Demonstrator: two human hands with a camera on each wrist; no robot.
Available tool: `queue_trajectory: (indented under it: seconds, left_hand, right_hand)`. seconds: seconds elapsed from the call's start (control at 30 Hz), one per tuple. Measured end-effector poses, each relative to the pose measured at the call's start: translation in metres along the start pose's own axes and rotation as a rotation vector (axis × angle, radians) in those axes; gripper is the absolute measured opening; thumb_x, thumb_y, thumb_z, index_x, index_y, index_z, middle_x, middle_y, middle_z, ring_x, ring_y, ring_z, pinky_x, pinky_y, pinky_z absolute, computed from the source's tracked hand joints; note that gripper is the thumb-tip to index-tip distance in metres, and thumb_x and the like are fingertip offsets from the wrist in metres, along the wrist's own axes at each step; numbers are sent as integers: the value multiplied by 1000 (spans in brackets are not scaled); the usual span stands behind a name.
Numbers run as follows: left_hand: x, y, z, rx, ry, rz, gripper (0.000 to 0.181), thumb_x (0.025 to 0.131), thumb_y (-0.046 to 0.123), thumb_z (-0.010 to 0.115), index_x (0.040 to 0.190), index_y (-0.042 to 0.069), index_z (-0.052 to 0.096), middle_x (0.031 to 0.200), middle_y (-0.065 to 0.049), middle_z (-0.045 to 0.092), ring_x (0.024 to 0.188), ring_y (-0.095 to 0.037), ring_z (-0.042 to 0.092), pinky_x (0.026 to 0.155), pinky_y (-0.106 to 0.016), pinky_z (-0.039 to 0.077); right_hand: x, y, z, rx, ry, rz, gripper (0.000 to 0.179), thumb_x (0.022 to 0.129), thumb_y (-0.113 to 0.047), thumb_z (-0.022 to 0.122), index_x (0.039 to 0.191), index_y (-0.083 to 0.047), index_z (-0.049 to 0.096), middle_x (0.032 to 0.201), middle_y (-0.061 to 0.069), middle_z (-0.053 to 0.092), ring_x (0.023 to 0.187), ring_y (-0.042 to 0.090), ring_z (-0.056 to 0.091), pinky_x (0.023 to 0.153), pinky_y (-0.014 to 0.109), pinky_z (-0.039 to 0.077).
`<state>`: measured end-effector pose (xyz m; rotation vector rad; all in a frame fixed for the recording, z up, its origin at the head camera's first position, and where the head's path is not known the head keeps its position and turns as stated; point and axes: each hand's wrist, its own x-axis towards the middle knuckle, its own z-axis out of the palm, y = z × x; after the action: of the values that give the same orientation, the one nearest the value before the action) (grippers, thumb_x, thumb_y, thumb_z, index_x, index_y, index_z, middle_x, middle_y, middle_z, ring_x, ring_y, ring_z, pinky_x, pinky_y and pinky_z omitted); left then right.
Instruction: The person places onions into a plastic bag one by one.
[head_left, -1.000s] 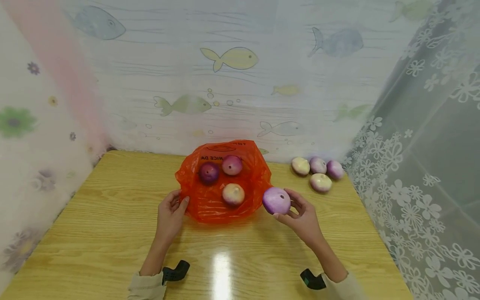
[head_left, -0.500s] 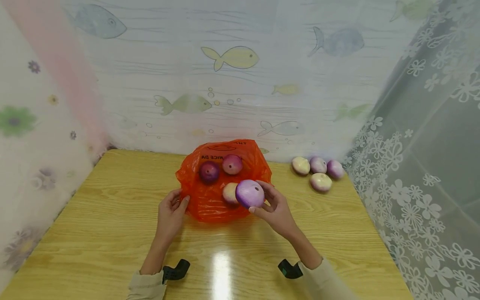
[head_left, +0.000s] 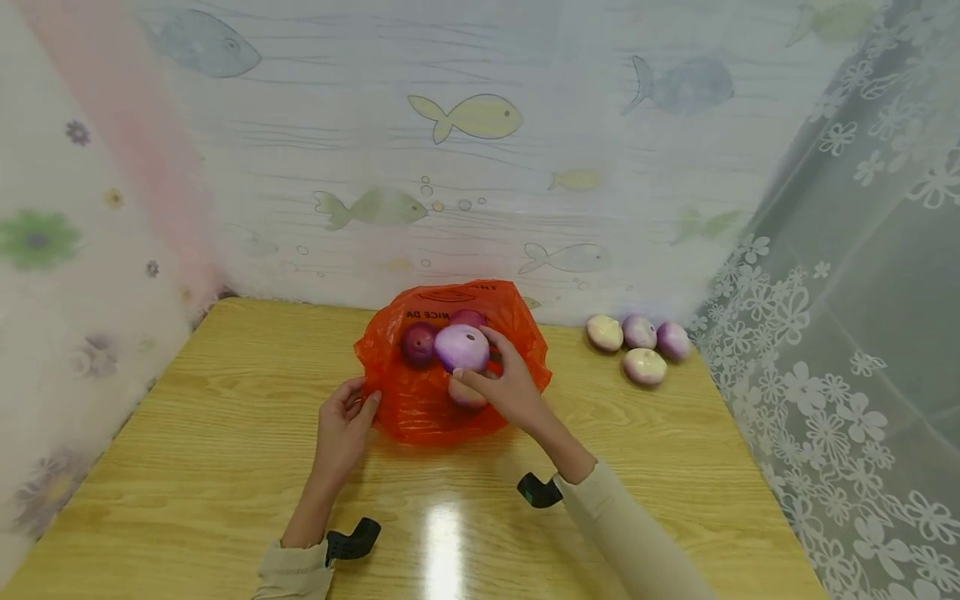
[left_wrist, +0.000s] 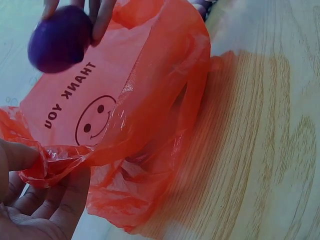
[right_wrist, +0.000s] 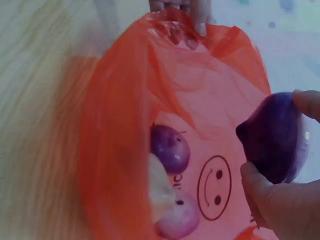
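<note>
The right hand (head_left: 510, 387) has carried its lilac onion (head_left: 461, 347) from just outside the bag's right edge, where it was a second ago, to over the open mouth of the red plastic bag (head_left: 422, 421); the left hand (head_left: 343, 429) stays at the bag's left edge. The held onion now partly hides a rear onion (head_left: 468, 318) in the bag, and the right hand's fingers and thumb partly cover a pale onion (head_left: 465, 393) nearer the person, while a dark purple onion (head_left: 417, 344) shows to the left of the held one. Well to the right of the right hand, four loose onions (head_left: 645, 367) lie where they were. All this is on a wood-grained tabletop (head_left: 225, 433), with a streak of glare between the forearms; beyond the hands hangs a fish-printed backdrop (head_left: 480, 175), with white floral lace (head_left: 825, 408) off to their right. The right hand reaches in from the right, fingers and thumb parted to the onion's width and curved firmly around it. The left hand is nearly closed, pinching the bag's rim between thumb and bent fingers. Beige sleeves (head_left: 637, 546) cover both forearms.
</note>
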<state>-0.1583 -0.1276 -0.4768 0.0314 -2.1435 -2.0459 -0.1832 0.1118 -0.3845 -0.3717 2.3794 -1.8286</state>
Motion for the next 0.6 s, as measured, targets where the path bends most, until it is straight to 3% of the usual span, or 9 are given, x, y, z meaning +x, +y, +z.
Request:
queue_trajectory:
  seconds: [0.27, 0.47, 0.6]
  left_hand:
    - [0, 0, 0, 10, 1, 10, 30, 93, 13, 57, 120, 0, 54, 112, -16, 59, 92, -11, 59, 77, -14, 49]
    - [0, -1, 1, 24, 5, 6, 30, 93, 14, 57, 120, 0, 54, 111, -16, 60, 92, -12, 58, 77, -14, 49]
    - [0, 1, 1, 28, 16, 5, 29, 93, 12, 58, 119, 0, 55, 110, -17, 60, 92, -13, 58, 77, -13, 49]
  right_hand:
    - [48, 27, 14, -146, 21, -89, 75, 76, -28, 78, 138, -17, 38, 128, 2, 45, 107, 19, 51, 87, 30, 50]
    - [70, 26, 18, -129, -13, -66, 76, 73, -22, 81, 137, -12, 41, 125, 7, 51, 105, 23, 56, 87, 33, 51]
    - [73, 14, 20, -119, -24, -67, 71, 74, -13, 79, 134, -4, 42, 125, 15, 52, 108, 29, 55, 90, 37, 49]
